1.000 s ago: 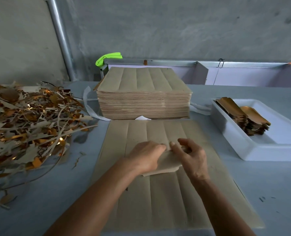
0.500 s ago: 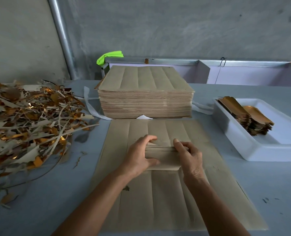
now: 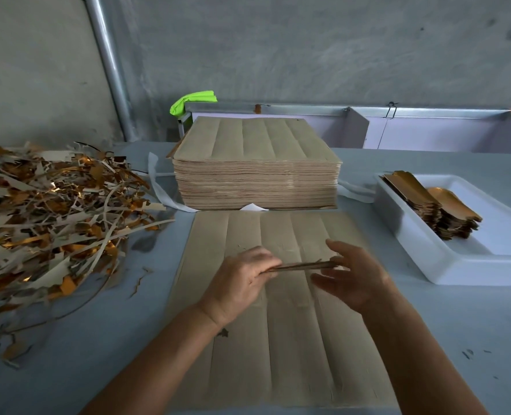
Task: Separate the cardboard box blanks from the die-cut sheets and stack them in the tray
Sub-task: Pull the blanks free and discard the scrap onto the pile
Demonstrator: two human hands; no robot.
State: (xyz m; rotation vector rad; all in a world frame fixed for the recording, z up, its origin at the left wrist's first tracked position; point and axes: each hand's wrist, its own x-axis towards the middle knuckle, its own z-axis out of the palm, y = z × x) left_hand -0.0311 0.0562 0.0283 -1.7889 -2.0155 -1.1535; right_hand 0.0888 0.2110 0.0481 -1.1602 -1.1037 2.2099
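Observation:
A thin bundle of cardboard blanks [image 3: 303, 266] is held edge-on, level, just above the brown die-cut sheet [image 3: 278, 339] lying flat in front of me. My left hand [image 3: 242, 280] pinches the bundle's left end. My right hand [image 3: 354, 277] touches its right end with the fingertips, the fingers spread. A tall stack of die-cut sheets [image 3: 255, 172] stands behind. The white tray [image 3: 469, 265] at the right holds gold-faced blanks [image 3: 427, 202] in two piles.
A heap of gold and grey trim scrap [image 3: 53, 217] covers the table's left side. White strapping [image 3: 158, 187] lies by the stack. A green cloth [image 3: 192, 100] and a metal rail sit at the back wall.
The bundle lay flat under both hands on the sheet; it is now lifted and turned edge-on. My right hand's fingers have opened up against its right end.

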